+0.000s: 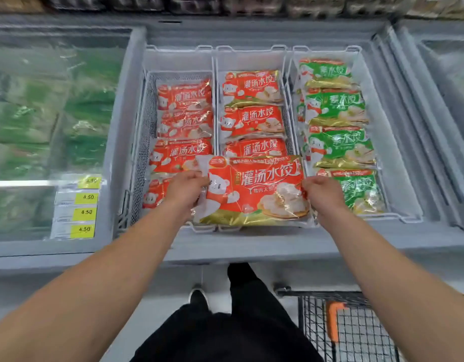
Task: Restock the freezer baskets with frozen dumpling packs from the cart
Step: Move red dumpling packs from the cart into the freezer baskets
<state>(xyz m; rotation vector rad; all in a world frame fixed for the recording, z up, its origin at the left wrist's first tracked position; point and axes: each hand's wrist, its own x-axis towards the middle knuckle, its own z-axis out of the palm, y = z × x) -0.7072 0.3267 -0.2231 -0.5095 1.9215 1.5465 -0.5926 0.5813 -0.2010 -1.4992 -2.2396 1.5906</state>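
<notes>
Both hands grip 1 red dumpling pack (254, 190) by its short edges. The left hand (186, 188) pinches the pack's left edge, fingers curled around the plastic. The right hand (322, 190) clamps the right edge in the same way. The pack lies label-up over the near end of the middle basket (251, 54), partly covering the near rims of the middle and left baskets.

The open chest freezer (251, 246) contains 3 white baskets side by side:
- The left basket (147, 105) holds red packs (185, 96) in a front-to-back row.
- The middle basket holds 3 further red packs (251, 87) beyond the held pack.
- The right basket (327, 49) holds 4 green packs (335, 107), overlapping from far to near.

To the left, a closed glass lid (50, 100) covers green goods. 4 yellow price tags (85, 205) marked 4:50 are fixed near its right edge. A wire cart (348, 327) with an orange part stands at lower right, beside the person's dark trousers (225, 335).
</notes>
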